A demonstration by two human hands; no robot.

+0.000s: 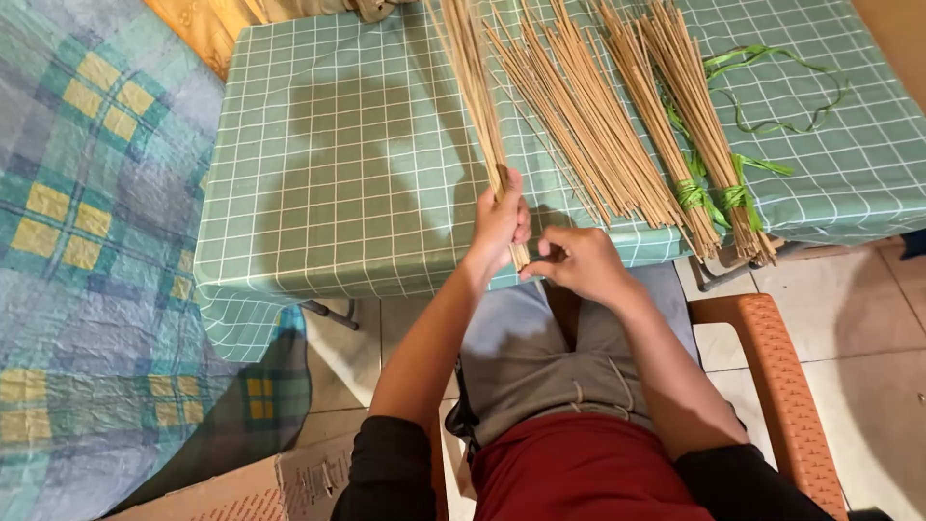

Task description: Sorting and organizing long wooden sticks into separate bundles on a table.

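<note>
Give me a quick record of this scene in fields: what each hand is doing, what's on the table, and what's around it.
left hand: gripping a bundle of thin sticks near its lower end
right hand: at the bundle's butt end, fingertips beside it
table: covered by a green checked cloth
loose sticks: fanned out on the cloth
tied bundles: two, bound with green ribbon, ends over the table edge
spare ribbon: loose on the cloth
chair: orange, the person sits on it
cardboard box: on the floor
</note>
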